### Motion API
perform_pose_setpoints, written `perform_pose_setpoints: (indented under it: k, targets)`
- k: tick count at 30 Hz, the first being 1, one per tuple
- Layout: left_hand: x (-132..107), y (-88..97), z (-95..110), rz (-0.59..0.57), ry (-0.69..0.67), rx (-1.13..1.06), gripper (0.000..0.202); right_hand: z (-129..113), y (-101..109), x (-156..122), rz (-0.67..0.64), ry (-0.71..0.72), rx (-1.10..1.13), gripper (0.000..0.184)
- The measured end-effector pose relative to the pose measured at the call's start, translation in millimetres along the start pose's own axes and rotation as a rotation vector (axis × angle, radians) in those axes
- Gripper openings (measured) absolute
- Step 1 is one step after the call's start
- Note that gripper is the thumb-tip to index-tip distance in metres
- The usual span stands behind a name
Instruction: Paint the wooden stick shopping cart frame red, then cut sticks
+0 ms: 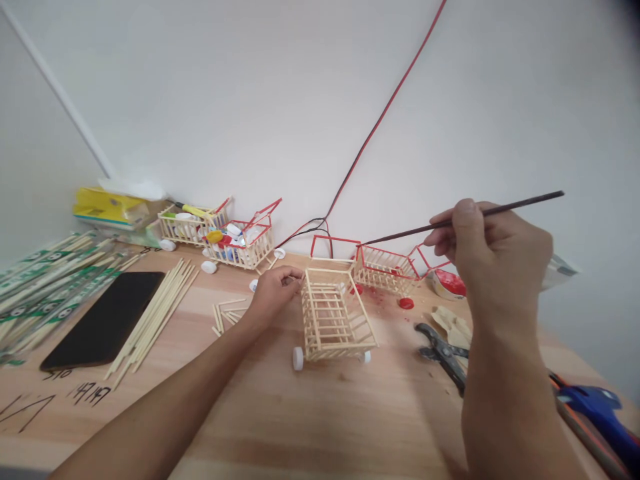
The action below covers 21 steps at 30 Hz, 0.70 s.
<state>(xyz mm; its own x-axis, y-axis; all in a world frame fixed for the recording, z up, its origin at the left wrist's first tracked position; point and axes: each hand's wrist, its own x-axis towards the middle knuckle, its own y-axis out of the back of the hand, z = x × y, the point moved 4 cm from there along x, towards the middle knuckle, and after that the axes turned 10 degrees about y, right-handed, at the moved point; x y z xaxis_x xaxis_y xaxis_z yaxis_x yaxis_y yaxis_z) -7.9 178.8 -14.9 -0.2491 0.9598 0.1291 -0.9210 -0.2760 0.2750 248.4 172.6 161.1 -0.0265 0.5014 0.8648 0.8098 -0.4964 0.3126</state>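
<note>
A small unpainted cart (334,319) made of thin wooden sticks stands on white wheels in the middle of the wooden table (310,420). My left hand (273,290) pinches the cart's far left top corner, fingers closed on it. My right hand (493,257) is raised above the table at the right, fingers closed on a thin dark paintbrush (520,204) that points left toward a red-trimmed stick cart (385,270) behind the plain one.
Two finished red-trimmed carts (240,243) filled with small items stand at the back left. Loose sticks (155,313), a black phone (105,320) and wrapped chopsticks (45,280) lie at the left. Pliers (443,353), a red paint lid (406,303) and a blue tool (597,410) lie at the right.
</note>
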Motion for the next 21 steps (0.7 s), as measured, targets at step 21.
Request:
perform_pose_setpoints:
  k: [21]
  targets:
    - [-2.7, 1.1, 5.8, -0.005, 0.005, -0.005, 0.023, 3.7, 1.6, 0.5, -0.004, -0.026, -0.003, 0.035]
